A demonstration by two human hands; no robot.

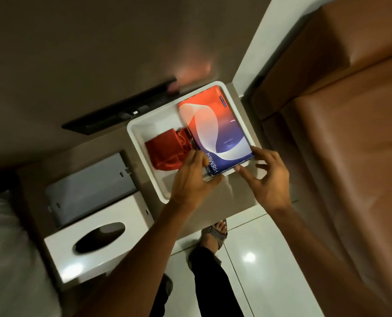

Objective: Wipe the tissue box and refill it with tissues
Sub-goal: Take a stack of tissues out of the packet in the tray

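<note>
While the white tissue box (98, 243) sits empty at the bench's near-left corner, both hands' grips pinch the Premier tissue pack (215, 131) in the tray (234, 104): left hand (190, 177), right hand (270, 177); next, lift it across.

the word "premier" runs in white letters along the near blue edge of the tissue pack (215, 131); small print at its far end is unreadable.

Red cloth (167, 151) partly hidden under tissue pack (215, 131) and left hand (193, 177). Tray (144, 124) near corner covered by that hand. Small print on pack's far edge unreadable.
</note>
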